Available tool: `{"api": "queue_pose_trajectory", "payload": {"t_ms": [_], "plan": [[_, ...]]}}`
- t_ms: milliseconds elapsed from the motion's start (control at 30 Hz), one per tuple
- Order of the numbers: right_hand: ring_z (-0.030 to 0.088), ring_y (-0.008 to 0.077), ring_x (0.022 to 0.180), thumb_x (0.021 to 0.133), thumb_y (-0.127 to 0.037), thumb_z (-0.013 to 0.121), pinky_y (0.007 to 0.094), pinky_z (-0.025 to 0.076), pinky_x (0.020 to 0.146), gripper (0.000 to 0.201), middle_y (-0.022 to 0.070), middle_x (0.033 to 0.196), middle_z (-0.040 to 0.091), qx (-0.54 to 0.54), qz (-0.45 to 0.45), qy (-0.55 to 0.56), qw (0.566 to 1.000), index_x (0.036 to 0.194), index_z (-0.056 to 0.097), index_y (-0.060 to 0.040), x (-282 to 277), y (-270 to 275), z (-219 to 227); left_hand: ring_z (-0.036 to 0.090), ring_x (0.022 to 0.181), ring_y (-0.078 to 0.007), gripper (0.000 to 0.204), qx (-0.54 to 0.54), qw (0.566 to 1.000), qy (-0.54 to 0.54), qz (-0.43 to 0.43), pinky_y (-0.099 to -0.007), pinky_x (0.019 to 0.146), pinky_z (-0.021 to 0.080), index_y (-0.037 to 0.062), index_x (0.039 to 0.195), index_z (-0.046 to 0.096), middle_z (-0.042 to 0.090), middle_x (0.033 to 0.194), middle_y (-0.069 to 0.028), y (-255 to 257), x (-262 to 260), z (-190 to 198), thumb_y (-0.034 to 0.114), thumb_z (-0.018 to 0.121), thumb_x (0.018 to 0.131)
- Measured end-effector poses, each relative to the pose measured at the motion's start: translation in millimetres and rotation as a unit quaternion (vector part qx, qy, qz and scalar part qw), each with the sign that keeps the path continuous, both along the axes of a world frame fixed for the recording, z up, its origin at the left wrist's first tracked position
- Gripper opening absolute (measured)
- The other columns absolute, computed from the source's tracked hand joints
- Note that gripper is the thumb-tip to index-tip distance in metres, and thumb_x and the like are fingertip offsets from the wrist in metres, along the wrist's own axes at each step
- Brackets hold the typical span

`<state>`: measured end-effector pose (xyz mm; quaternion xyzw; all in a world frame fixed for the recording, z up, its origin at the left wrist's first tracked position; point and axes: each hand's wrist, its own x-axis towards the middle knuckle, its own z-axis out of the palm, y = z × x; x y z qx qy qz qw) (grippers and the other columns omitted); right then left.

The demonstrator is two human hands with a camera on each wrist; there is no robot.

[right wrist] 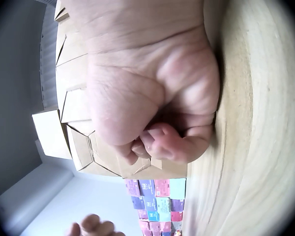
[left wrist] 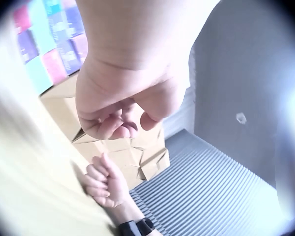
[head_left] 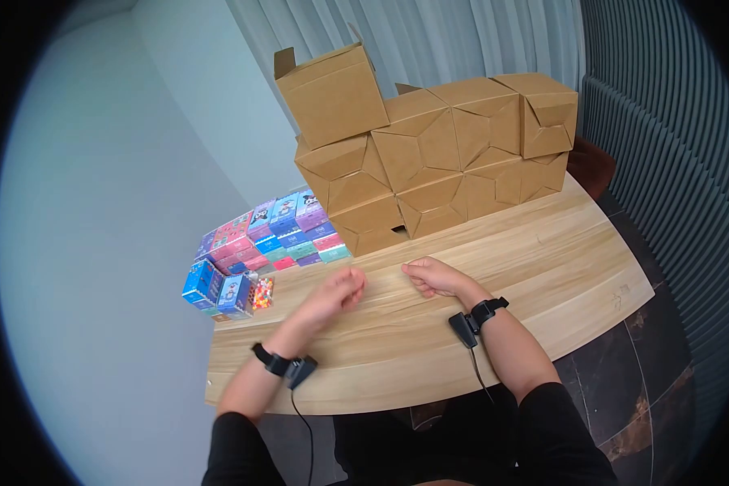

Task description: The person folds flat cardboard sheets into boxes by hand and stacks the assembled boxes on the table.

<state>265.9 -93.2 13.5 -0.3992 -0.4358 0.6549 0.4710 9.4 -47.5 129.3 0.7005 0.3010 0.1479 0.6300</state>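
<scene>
My left hand (head_left: 338,293) is raised over the left half of the wooden table (head_left: 364,356), holding nothing. In the left wrist view its fingers (left wrist: 113,129) hang loosely curled, with the thumb apart from them. My right hand (head_left: 434,277) rests on the tabletop to its right, fingers curled into the palm around nothing. Nearest to both hands stands a stacked wall of brown cardboard boxes (head_left: 417,158), one box (head_left: 332,95) on top with raised flaps. Left of it lie rows of colourful small boxes (head_left: 283,219) in blue, pink, purple and mint.
Two blue boxes (head_left: 233,293) stand in front of the colourful rows, beside a clear bag of small multicoloured pieces (head_left: 262,293). Cables hang from both wrist cameras (head_left: 301,373). A brown chair (head_left: 593,166) stands behind the right end of the boxes, near a grey curtain (head_left: 664,121).
</scene>
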Motion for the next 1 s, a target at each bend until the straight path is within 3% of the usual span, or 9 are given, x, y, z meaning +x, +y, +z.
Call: {"api": "queue_pose_trajectory", "payload": {"t_ms": [67,200,267,333,433,567,767,833,1000], "plan": [[0.026,0.0058,0.046,0.102,-0.031,0.050,0.0227,0.025,0.042,0.040,-0.0072,0.056,0.030,-0.002,0.030,-0.002,1.000,0.068,0.036,-0.0168,3,2,-1,0.049,0.070,-0.0061,0.013,0.209,0.978,-0.007,-0.020,-0.0223,0.062,0.041,0.0079,0.103,0.058,0.058,0.084,0.0013,22,19,33,0.019,0.054,0.097],[0.023,0.0054,0.045,0.102,-0.031,0.050,0.0223,0.022,0.039,0.041,-0.0076,0.056,0.029,0.005,0.027,-0.014,1.000,0.067,0.035,-0.0174,2,0,2,0.054,0.082,-0.0115,0.037,0.547,0.832,0.026,0.083,-0.0266,0.072,0.046,0.0029,0.123,0.053,0.057,0.113,-0.0078,48,68,131,0.008,0.059,0.087],[0.023,0.0052,0.045,0.102,-0.030,0.051,0.0224,0.021,0.039,0.041,-0.0077,0.056,0.028,0.002,0.033,-0.012,0.999,0.066,0.035,-0.0175,2,-1,2,0.053,0.116,-0.0338,0.049,0.693,0.711,-0.029,0.115,-0.0401,0.099,0.043,-0.0008,0.128,0.049,0.053,0.123,-0.0213,74,90,175,0.009,0.058,0.081],[0.023,0.0052,0.045,0.102,-0.030,0.051,0.0223,0.021,0.039,0.041,-0.0078,0.056,0.028,0.002,0.032,-0.012,0.999,0.066,0.035,-0.0175,2,0,1,0.043,0.127,-0.0407,0.056,0.764,0.624,-0.057,0.156,-0.0447,0.108,0.036,-0.0024,0.132,0.045,0.049,0.130,-0.0242,79,108,213,0.004,0.054,0.078],[0.023,0.0052,0.045,0.102,-0.030,0.051,0.0226,0.021,0.040,0.041,-0.0078,0.056,0.028,0.000,0.033,-0.011,0.999,0.066,0.035,-0.0176,3,-1,2,0.041,0.130,-0.0401,0.060,0.797,0.581,-0.018,0.163,-0.0456,0.109,0.036,-0.0031,0.134,0.043,0.047,0.136,-0.0245,101,129,246,0.002,0.052,0.076],[0.023,0.0058,0.045,0.102,-0.030,0.051,0.0236,0.022,0.040,0.041,-0.0077,0.056,0.028,0.008,0.037,-0.007,0.999,0.066,0.034,-0.0175,2,-1,2,0.040,0.131,-0.0407,0.062,0.808,0.566,0.029,0.161,-0.0460,0.110,0.036,-0.0022,0.136,0.042,0.045,0.139,-0.0252,107,139,253,0.000,0.052,0.075],[0.022,0.0062,0.045,0.101,-0.034,0.051,0.0238,0.022,0.041,0.042,-0.0074,0.056,0.028,0.015,0.037,-0.018,0.999,0.067,0.035,-0.0178,2,0,-1,0.050,0.122,-0.0401,0.058,0.766,0.611,0.059,0.192,-0.0435,0.105,0.042,-0.0003,0.134,0.045,0.055,0.129,-0.0238,119,141,263,0.003,0.051,0.077],[0.023,0.0063,0.045,0.101,-0.034,0.051,0.0239,0.022,0.041,0.042,-0.0073,0.056,0.028,0.015,0.034,-0.018,0.999,0.066,0.035,-0.0177,1,0,-1,0.054,0.117,-0.0394,0.053,0.731,0.658,0.084,0.161,-0.0431,0.101,0.045,-0.0011,0.129,0.050,0.058,0.123,-0.0233,121,140,261,0.006,0.051,0.077],[0.023,0.0066,0.046,0.102,-0.031,0.051,0.0237,0.022,0.041,0.043,-0.0075,0.057,0.027,0.017,0.031,-0.011,0.999,0.066,0.033,-0.0172,1,-2,1,0.058,0.105,-0.0389,0.039,0.726,0.659,0.093,0.174,-0.0436,0.092,0.047,-0.0040,0.113,0.058,0.062,0.107,-0.0229,112,134,265,0.009,0.054,0.076]]}}
